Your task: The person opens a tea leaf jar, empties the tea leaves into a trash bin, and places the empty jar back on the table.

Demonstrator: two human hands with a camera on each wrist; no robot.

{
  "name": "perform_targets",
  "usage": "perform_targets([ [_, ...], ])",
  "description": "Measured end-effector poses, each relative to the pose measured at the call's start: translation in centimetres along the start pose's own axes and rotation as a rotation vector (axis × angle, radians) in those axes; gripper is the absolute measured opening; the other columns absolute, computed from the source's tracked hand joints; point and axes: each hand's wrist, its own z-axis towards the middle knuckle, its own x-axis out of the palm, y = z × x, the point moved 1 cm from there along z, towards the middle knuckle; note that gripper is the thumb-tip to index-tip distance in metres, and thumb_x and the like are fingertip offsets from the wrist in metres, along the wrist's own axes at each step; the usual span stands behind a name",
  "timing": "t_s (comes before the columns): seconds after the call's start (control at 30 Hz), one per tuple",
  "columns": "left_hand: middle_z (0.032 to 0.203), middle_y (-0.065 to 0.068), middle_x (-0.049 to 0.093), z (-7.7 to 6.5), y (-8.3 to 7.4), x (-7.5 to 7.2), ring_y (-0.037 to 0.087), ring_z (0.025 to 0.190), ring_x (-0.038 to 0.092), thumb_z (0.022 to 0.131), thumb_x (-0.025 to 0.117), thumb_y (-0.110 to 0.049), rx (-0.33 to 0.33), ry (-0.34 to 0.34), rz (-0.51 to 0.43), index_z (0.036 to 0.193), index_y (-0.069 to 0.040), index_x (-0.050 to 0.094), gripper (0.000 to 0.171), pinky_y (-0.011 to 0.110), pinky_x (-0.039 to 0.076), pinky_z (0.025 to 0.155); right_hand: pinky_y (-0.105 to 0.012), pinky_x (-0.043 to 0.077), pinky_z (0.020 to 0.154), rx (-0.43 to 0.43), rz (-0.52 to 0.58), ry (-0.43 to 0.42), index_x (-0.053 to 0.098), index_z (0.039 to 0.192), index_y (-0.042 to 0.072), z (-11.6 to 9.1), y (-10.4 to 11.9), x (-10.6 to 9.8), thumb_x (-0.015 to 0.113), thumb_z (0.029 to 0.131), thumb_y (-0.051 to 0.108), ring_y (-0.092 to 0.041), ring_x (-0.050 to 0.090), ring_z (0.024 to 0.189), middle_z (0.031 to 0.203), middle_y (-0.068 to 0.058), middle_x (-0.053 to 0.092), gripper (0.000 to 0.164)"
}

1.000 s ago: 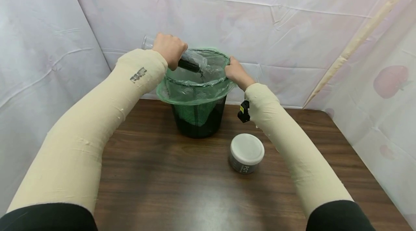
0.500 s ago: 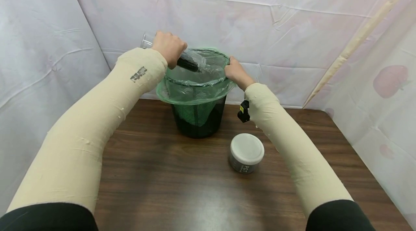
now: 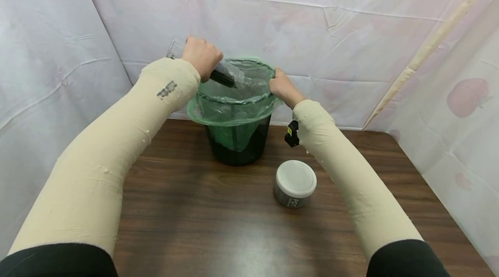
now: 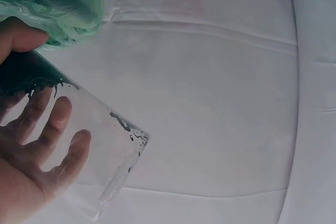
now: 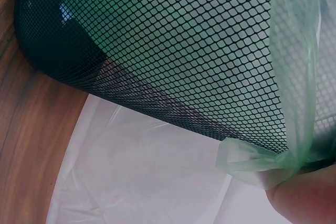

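Observation:
My left hand (image 3: 202, 58) grips a clear bottle (image 3: 176, 47), tilted with its mouth down to the right over a black mesh wastebasket (image 3: 238, 153). Dark contents (image 3: 223, 78) lie along the bottle's lower side. In the left wrist view, the fingers (image 4: 60, 111) show through the clear wall, and dark residue (image 4: 123, 121) clings near the base. A green plastic bag (image 3: 230, 114) lines the basket and folds over its rim. At the rim's right side, my right hand (image 3: 285, 88) holds the rim and bag, the thumb (image 5: 304, 195) pressing on the bag.
A lidded grey jar (image 3: 296, 181) stands on the brown wooden table (image 3: 210, 225), in front of the wastebasket and left of my right forearm. White cloth walls (image 3: 273, 17) rise behind and on both sides.
The bottle's base has risen slightly as the left hand tilts it. Dark strands hung from its mouth a second ago and no longer show. My right hand stays in place.

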Motion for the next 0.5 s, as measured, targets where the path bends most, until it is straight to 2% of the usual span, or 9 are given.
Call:
perform_targets([
  [0.23,0.096,0.019,0.062,-0.04,0.10,-0.03,0.038,0.085,0.056,0.075,0.073,-0.008,-0.001,0.012,0.022,0.106,-0.005,0.061,0.033,0.058,0.043,0.079,-0.033,0.006,0.114,0.031,-0.019,0.020,-0.005,0.151,0.005,0.11,0.05,0.01,0.021,0.098,0.006,-0.020,-0.003,0.144,0.159,-0.008,-0.005,0.059],
  [0.5,0.095,0.020,0.063,-0.26,-0.10,-0.11,0.036,0.084,0.057,0.075,0.073,-0.005,0.002,-0.011,0.041,0.106,-0.004,0.062,0.034,0.056,0.043,0.077,-0.032,0.005,0.114,0.035,0.002,0.025,-0.006,0.151,0.006,-0.08,0.19,0.10,0.021,0.099,0.007,-0.020,-0.004,0.143,0.159,-0.007,-0.006,0.060],
])
